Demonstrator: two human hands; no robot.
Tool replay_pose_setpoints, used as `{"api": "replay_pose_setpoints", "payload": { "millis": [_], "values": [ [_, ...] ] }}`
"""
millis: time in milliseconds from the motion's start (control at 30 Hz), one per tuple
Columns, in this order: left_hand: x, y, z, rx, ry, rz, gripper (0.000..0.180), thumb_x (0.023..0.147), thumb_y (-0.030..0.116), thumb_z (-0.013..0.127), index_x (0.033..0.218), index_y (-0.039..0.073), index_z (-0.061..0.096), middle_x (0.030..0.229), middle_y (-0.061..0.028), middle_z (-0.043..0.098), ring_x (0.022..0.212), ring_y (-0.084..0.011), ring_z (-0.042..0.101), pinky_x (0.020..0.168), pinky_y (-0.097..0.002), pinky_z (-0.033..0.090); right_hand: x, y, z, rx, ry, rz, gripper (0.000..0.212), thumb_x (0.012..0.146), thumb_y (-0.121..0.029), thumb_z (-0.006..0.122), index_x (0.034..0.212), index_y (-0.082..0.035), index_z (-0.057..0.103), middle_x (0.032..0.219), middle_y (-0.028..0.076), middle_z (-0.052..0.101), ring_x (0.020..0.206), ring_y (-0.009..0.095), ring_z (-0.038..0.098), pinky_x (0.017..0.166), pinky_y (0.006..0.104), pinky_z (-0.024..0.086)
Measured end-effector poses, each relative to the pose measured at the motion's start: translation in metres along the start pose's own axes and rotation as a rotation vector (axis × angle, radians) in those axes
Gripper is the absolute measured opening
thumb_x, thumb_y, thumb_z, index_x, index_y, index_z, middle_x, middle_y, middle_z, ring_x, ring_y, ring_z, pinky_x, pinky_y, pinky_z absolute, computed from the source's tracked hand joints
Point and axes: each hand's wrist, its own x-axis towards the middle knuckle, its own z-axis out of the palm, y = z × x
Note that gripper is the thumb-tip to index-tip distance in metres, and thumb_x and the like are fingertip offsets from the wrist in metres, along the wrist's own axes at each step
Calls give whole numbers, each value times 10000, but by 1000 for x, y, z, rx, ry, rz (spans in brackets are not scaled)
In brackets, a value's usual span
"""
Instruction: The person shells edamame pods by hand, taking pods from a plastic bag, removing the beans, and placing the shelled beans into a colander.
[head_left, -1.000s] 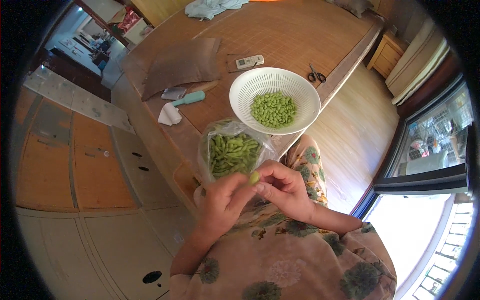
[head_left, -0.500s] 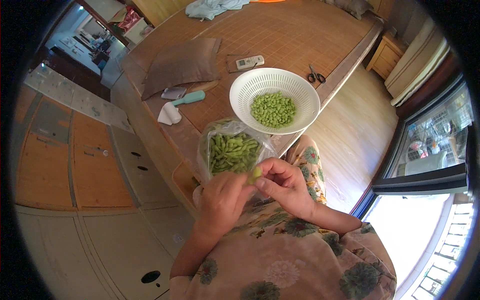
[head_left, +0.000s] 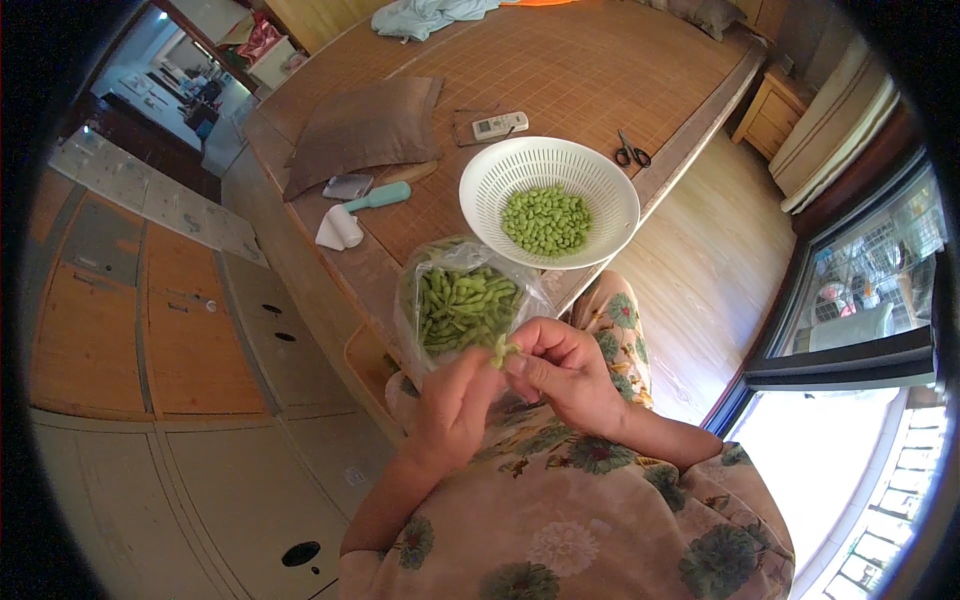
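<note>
Between my two hands is a green soybean pod (head_left: 501,350), its sides looking parted. My right hand (head_left: 568,375) pinches it between thumb and forefinger. Fingers of my left hand (head_left: 455,400) are closed at the pod's other end, slightly blurred. Just beyond my hands, a clear plastic bag (head_left: 408,310) stands open, full of whole green pods (head_left: 462,305). Farther back and to the right sits a white slotted colander (head_left: 490,190), with a heap of shelled green beans (head_left: 546,220) on its bottom.
On the mat-covered bed (head_left: 560,70) lie a brown pillow (head_left: 370,125), a remote control (head_left: 499,125), black scissors (head_left: 631,150), a teal-handled brush (head_left: 378,195) and a white roll (head_left: 340,228). A bin (head_left: 366,360) stands below the bed's edge. Wooden cabinets (head_left: 200,320) line the left.
The pod between my hands has split and moved slightly left. My left hand has shifted a little, while my right hand keeps its pinch. The bag and colander have stayed put.
</note>
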Motion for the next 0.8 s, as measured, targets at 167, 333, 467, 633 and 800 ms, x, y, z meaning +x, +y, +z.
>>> {"api": "replay_pose_setpoints", "payload": {
  "millis": [167, 333, 467, 633, 800],
  "values": [
    [1, -10, 3, -116, -32, -49, 270, 1016, 220, 409, 1024, -12, 547, 716, -18, 493, 648, -104, 443, 590, -262, 382, 2, -4, 0, 5, -14, -21, 69, 955, -53, 556, 1009, -12, 569, 892, 28, 634, 765, 82, 574, 679, 230, 480],
    [1, -20, -2, -377, -83, -180, 208, 989, 119, 476, 1082, -33, 582, 740, -4, 530, 660, -80, 473, 578, -242, 389, 3, 2, -2, -50, 63, -10, 63, 937, -55, 571, 983, -14, 581, 861, -4, 616, 687, 37, 502, 602, 192, 399],
    [3, -15, -3, -420, -83, -227, 210, 995, 118, 470, 1081, -30, 591, 729, 15, 506, 639, -64, 440, 563, -219, 362, 6, 1, -3, -20, 38, -13, 64, 936, -60, 574, 985, -20, 574, 847, -11, 607, 691, 36, 495, 598, 193, 393],
    [5, -12, -1, -309, -43, -184, 206, 992, 117, 477, 1062, -32, 599, 734, -3, 525, 646, -75, 463, 578, -229, 385, 8, -2, 4, -15, 67, -45, 75, 920, -32, 587, 990, -19, 566, 872, -7, 577, 698, 48, 492, 602, 198, 400],
    [7, -10, -1, -60, 53, -86, 190, 967, 116, 515, 1004, -47, 605, 743, -83, 580, 666, -151, 537, 606, -305, 439, 5, 6, 5, -237, 260, -363, 143, 874, 17, 622, 996, -21, 559, 922, 8, 539, 717, 74, 498, 632, 212, 420]
  ]
}}
